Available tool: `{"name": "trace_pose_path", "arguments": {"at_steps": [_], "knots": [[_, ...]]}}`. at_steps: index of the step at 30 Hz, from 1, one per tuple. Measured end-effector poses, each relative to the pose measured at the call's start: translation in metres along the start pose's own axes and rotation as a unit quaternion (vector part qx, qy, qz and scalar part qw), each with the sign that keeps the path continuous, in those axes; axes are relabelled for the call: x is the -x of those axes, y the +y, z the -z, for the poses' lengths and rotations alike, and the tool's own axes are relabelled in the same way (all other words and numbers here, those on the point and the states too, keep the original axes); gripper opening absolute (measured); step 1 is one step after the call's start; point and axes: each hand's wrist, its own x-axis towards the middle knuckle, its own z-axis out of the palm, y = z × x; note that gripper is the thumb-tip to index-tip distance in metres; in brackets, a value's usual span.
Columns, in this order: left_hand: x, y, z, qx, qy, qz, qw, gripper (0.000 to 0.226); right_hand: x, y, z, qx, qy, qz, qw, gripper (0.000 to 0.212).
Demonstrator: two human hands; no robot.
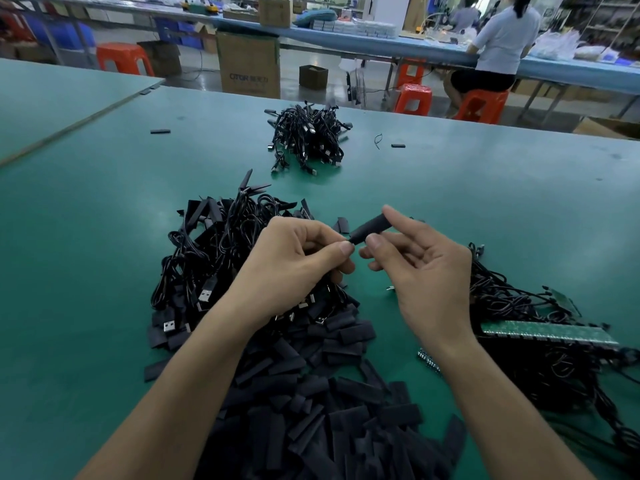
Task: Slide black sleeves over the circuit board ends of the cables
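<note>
A black sleeve (pixel 372 227) is held above the green table (pixel 86 237), tilted up to the right. My right hand (pixel 426 268) pinches its upper part between thumb and forefinger. My left hand (pixel 298 261) pinches its lower left tip, fingers curled. Whatever lies inside the sleeve is hidden. A heap of loose flat black sleeves (pixel 332 403) lies near me. A tangle of black USB cables (pixel 214 251) sits under my left hand. More cables with green circuit boards (pixel 547 332) lie to the right.
A separate bundle of black cables (pixel 308 136) lies further back at the table's middle. Single sleeves (pixel 160 132) lie scattered near it. Beyond the table's edge stand orange stools (pixel 414 98) and a cardboard box (pixel 249 64); a person (pixel 498 46) sits at another bench.
</note>
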Motion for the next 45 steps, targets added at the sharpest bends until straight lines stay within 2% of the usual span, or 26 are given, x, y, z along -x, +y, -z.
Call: {"name": "trace_pose_path", "arguments": {"at_steps": [5, 13, 17, 21, 24, 26, 28, 31, 33, 35, 37, 40, 42, 43, 45], "knots": [[0.000, -0.001, 0.002, 0.016, 0.013, -0.013, 1.000, 0.012, 0.005, -0.002, -0.008, -0.037, -0.011, -0.008, 0.999, 0.045], [0.002, 0.003, -0.001, 0.022, 0.015, -0.015, 1.000, 0.012, 0.000, -0.006, -0.010, -0.001, -0.011, -0.017, 1.000, 0.024], [0.003, 0.009, 0.002, 0.014, 0.008, -0.015, 1.000, 0.002, -0.009, -0.011, -0.007, -0.043, -0.020, -0.036, 0.998, 0.022], [0.004, 0.011, 0.012, -0.044, -0.052, 0.032, 0.997, 0.025, -0.021, -0.021, -0.005, -0.108, 0.014, -0.037, 0.993, 0.019], [0.005, 0.011, 0.015, -0.065, 0.022, 0.011, 0.998, 0.029, -0.029, -0.023, -0.005, -0.126, 0.050, -0.057, 0.989, 0.015], [0.004, 0.011, 0.018, -0.076, 0.117, -0.016, 0.990, 0.033, -0.032, -0.016, -0.006, -0.064, 0.047, -0.085, 0.993, 0.015], [0.003, 0.011, 0.023, -0.081, 0.215, -0.045, 0.972, 0.029, -0.031, -0.003, -0.009, 0.075, -0.010, -0.108, 0.991, 0.019], [0.001, 0.010, 0.029, -0.117, 0.304, -0.081, 0.942, 0.027, -0.023, 0.020, -0.020, 0.276, -0.159, -0.133, 0.938, 0.026], [-0.002, 0.006, 0.032, -0.146, 0.340, -0.081, 0.926, 0.031, -0.016, 0.034, -0.029, 0.341, -0.218, -0.149, 0.902, 0.040], [-0.004, 0.002, 0.033, -0.174, 0.354, -0.067, 0.916, 0.029, -0.010, 0.044, -0.036, 0.374, -0.242, -0.143, 0.883, 0.050], [-0.006, 0.000, 0.034, -0.201, 0.338, -0.037, 0.919, 0.026, -0.007, 0.052, -0.041, 0.364, -0.245, -0.139, 0.888, 0.048], [-0.007, -0.002, 0.035, -0.249, 0.257, 0.031, 0.933, 0.025, -0.010, 0.056, -0.040, 0.294, -0.220, -0.166, 0.915, 0.030], [-0.005, -0.003, 0.031, -0.290, 0.209, 0.077, 0.931, 0.028, -0.014, 0.053, -0.037, 0.232, -0.190, -0.180, 0.937, 0.024], [-0.004, -0.002, 0.029, -0.302, 0.202, 0.085, 0.928, 0.032, -0.017, 0.050, -0.034, 0.190, -0.170, -0.184, 0.949, 0.023], [-0.002, 0.002, 0.026, -0.311, 0.232, 0.046, 0.920, 0.035, -0.020, 0.040, -0.028, 0.087, -0.142, -0.181, 0.969, 0.025]]}}
